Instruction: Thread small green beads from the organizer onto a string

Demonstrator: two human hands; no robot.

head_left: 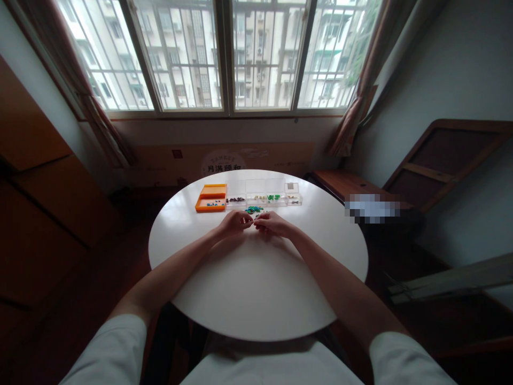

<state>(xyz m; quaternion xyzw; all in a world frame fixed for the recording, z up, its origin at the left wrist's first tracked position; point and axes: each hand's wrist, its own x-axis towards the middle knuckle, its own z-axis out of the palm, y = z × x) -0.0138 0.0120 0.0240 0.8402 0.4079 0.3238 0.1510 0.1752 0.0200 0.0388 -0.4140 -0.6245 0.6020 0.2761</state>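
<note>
My left hand (235, 222) and my right hand (274, 223) meet over the middle of the white table, fingertips almost touching. Both are closed in a pinch; whatever sits between the fingertips is too small to make out. Just beyond them lies a loose pile of small green and blue pieces (254, 209). Behind the left hand stands an open orange box (213, 196) with a few small blue pieces inside. To its right, clear plastic boxes (256, 187) with raised lids hold dark pieces (235, 200), pale pieces (259, 198) and green pieces (273, 197).
A small clear box (294, 199) ends the row at the right. The round white table (256, 299) has a curved edge close to my body. A wooden bench (340, 184) stands beyond its right side, and a printed cardboard panel (160, 160) leans under the window.
</note>
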